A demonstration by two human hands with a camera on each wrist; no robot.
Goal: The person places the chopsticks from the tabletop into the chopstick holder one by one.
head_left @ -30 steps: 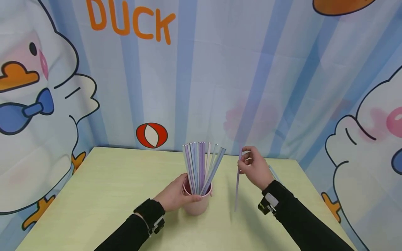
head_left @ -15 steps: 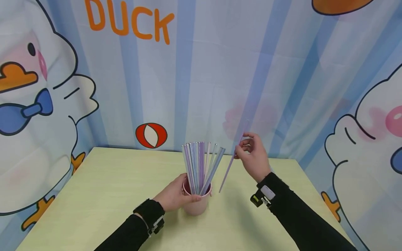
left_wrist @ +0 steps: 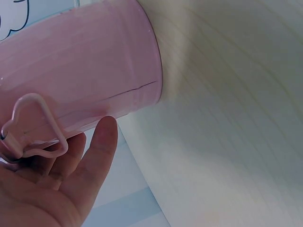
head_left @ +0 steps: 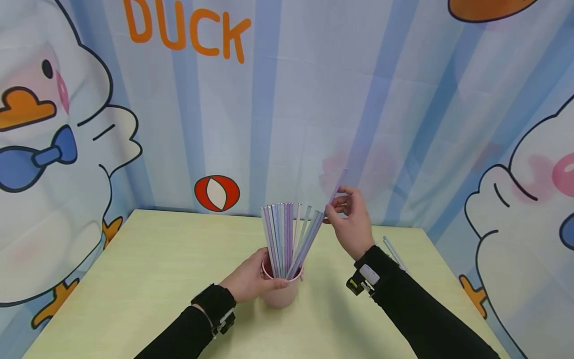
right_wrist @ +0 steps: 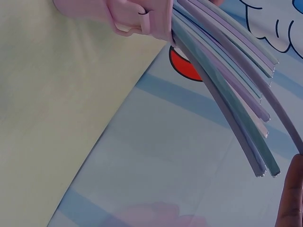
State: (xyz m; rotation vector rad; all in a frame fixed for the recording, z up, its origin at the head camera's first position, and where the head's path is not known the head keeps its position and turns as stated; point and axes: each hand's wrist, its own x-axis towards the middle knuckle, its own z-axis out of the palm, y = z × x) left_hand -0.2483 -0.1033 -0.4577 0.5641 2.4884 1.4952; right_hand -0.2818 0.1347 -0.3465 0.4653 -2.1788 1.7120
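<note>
A pink cup (head_left: 280,295) stands upright on the table, full of purple, blue and clear drinking straws (head_left: 279,239). My left hand (head_left: 248,279) grips its left side near the rim, thumb across the front. In the left wrist view, fingers curve by the heart-shaped wire handle (left_wrist: 47,111) under the cup wall. My right hand (head_left: 352,222) pinches a purple straw (head_left: 339,184) near its upper part, right of the cup. This straw slants down to the left, its lower length overlapping the others at the cup's mouth. The right wrist view catches only one fingertip (right_wrist: 291,198) at that straw's end.
More straws (head_left: 394,253) lie on the pale yellow table (head_left: 170,259) to the right, partly behind my right forearm. A striped cloth backdrop (head_left: 305,99) with cartoon ducks hangs behind the table's back edge.
My right hand has moved up and left toward the cup. The purple straw has gone from nearly vertical to slanted, its lower end now at the cup. My left hand stays on the cup.
</note>
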